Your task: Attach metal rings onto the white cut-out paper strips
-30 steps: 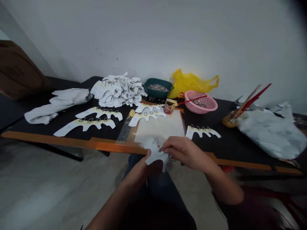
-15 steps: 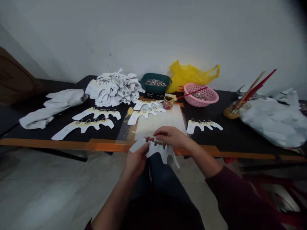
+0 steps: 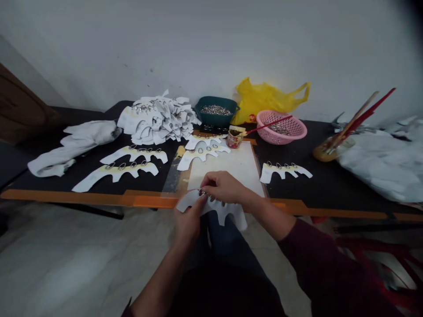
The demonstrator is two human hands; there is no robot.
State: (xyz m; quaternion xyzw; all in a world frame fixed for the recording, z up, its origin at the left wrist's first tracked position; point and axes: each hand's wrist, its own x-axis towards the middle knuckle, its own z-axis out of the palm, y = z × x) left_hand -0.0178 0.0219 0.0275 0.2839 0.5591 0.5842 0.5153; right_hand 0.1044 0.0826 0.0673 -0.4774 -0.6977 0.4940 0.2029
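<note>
My left hand (image 3: 187, 219) grips the left end of a white scalloped cutout (image 3: 228, 213), which I hold in the air just off the table's front edge. My right hand (image 3: 223, 187) pinches its top edge close to the left hand, with the fingers over a small metal ring. Those fingers hide most of the upper edge. Beneath the cutout lies a cream paper sheet (image 3: 224, 169) on the table. Finished cutouts with metal rings lie on either side, one (image 3: 286, 171) to the right and several to the left.
A heap of white cutouts (image 3: 157, 121) stands at the back, beside a green tub of metal rings (image 3: 216, 112), a pink basket (image 3: 280, 127) and a small glue pot with a brush (image 3: 234, 138). A yellow bag (image 3: 267, 101) sits against the wall. White cloth bundles lie at both table ends.
My right hand has moved up and left, closer to my left hand, and now covers the rings along the cutout's top edge. The view has tilted slightly, shifting the table upward.
</note>
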